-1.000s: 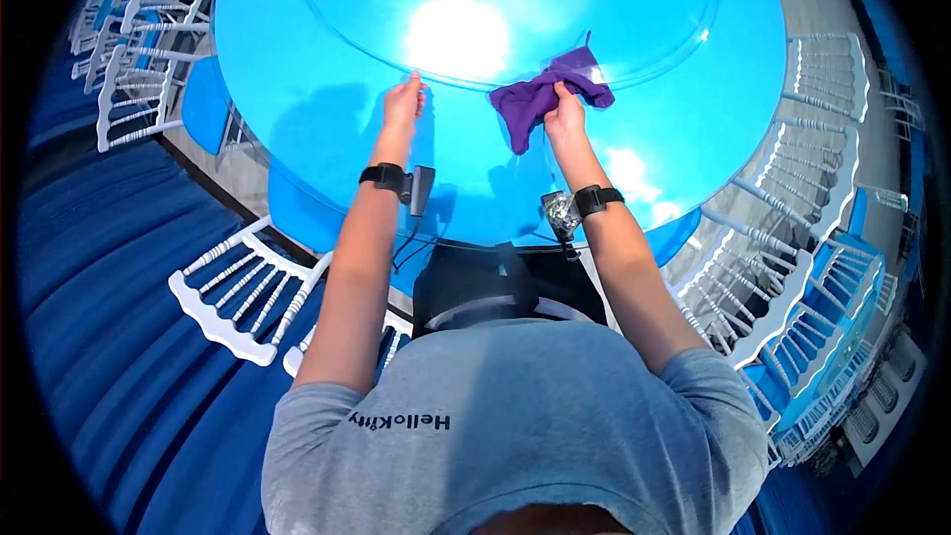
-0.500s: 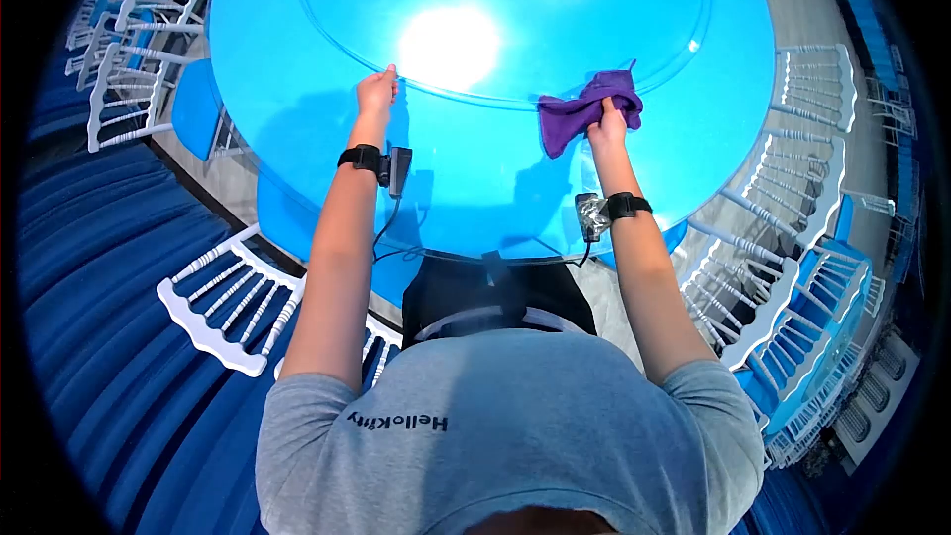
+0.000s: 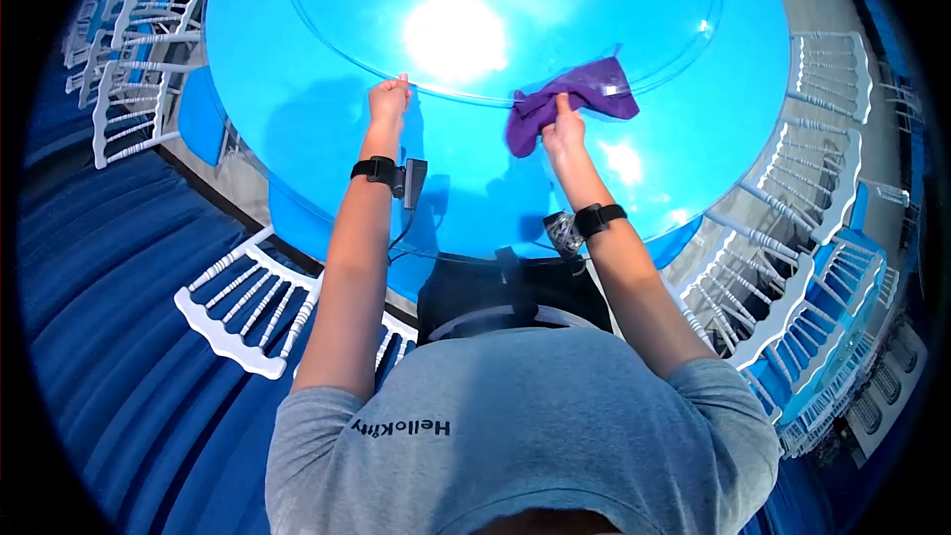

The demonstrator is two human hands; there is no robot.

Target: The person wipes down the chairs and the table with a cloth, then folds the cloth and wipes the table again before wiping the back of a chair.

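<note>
My right hand (image 3: pixel 565 131) grips a crumpled purple cloth (image 3: pixel 575 101), which lies across the near rim of a clear round glass turntable (image 3: pixel 475 96). Part of the cloth seems to be under the see-through edge on the right. My left hand (image 3: pixel 389 102) is closed at the same rim, further left, thumb on top and fingers curled at the edge. Beneath the turntable spreads a shiny blue round table (image 3: pixel 297 163). Both wrists carry black straps with small devices.
White spindle-backed chairs stand around the table, with one chair (image 3: pixel 248 312) close on the left and another chair (image 3: pixel 748 302) on the right. Dark blue draped fabric (image 3: pixel 109 337) covers the left side. A bright lamp reflection (image 3: pixel 454 35) glares on the glass.
My right hand has moved left along the rim with the cloth, which now spreads out to the upper right. My left hand stays at the rim, appearing slightly further right.
</note>
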